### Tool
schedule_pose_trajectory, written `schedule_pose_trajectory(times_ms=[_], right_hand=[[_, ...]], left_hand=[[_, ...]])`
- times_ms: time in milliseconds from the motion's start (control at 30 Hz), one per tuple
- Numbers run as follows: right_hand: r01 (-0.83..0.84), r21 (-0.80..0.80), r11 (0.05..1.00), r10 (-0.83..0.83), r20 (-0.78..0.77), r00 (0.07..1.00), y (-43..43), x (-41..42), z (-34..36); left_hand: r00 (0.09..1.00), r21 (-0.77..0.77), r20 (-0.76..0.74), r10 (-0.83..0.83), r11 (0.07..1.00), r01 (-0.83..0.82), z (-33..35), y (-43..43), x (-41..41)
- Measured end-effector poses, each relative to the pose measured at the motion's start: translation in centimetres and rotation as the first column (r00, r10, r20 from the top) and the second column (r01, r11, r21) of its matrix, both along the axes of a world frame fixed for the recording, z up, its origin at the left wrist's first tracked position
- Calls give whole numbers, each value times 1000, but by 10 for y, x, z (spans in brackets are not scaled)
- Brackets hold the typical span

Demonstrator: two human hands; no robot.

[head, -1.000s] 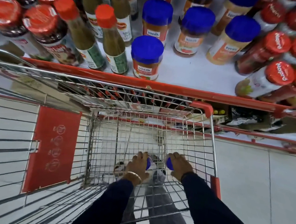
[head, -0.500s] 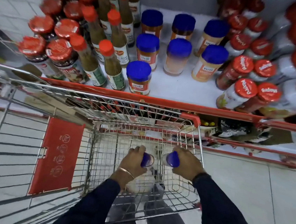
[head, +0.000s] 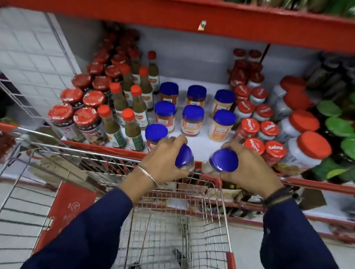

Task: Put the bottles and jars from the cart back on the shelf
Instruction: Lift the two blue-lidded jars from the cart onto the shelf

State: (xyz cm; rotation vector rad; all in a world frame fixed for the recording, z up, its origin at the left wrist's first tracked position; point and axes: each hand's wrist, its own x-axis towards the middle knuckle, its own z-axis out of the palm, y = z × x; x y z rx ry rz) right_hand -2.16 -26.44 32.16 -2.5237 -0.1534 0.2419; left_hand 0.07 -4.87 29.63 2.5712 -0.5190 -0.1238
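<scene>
**Two blue-capped jars lifted to the shelf edge**

The fingers of the left hand are curled tight round a blue-lidded jar, tipped so its lid faces the camera. The right hand is closed the same way on a second blue-lidded jar. Both jars are held above the far rim of the cart and just in front of the shelf, over its red front lip, not yet set down.

On the shelf stand seven matching blue-lidded jars, the nearest one just beside the left hand. White shelf floor shows bare in the front row to its right, which looks like the place for the two in hand.

The cart basket, as far as its blurred mesh shows, seems to hold no more jars; part of it is hidden by the dark sleeves. I judge the task near its end, with these two placements left.
</scene>
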Motion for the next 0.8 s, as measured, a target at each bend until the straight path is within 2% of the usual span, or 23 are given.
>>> schedule_pose_trajectory(times_ms=[100,200,500,800], right_hand=[[28,11,1000,-28,84,996,-2,22,9],[34,9,999,-35,87,996,-2,48,2],[0,-60,998,-4,-68,998,-8,94,-25],[-9,-74,997,-3,-154,988,-7,88,-28]], left_hand=[[997,20,68,-20,1000,19,9,-9,26],[995,66,89,-48,997,42,6,-19,49],[992,210,15,-122,971,116,-28,-34,83],[995,243,49,-89,967,74,-47,-32,82]])
